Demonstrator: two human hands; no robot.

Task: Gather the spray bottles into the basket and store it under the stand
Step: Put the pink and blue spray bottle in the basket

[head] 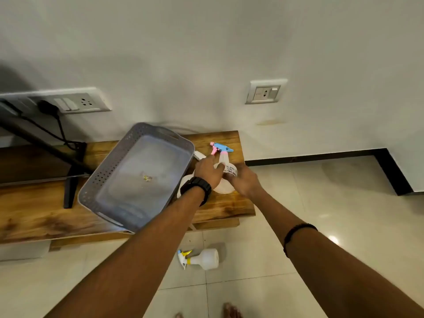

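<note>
A grey perforated basket (107, 171) lies on the wooden stand (34, 216), with only a small scrap inside. To its right a white spray bottle with a pink and blue trigger head (223, 157) lies on the stand. My right hand (244, 180) is wrapped around its body. My left hand (210, 172), with a black watch on the wrist, rests over a second white bottle (185, 182) that is mostly hidden beside the basket; its white nozzle shows near the basket's rim. A third white bottle with a yellow trigger (202, 259) lies on the floor tiles below the stand.
A black TV leg (71, 191) and a cable stand on the left of the stand. Wall sockets (266, 91) sit on the white wall behind. My bare toes (231, 309) show at the bottom on the tiled floor.
</note>
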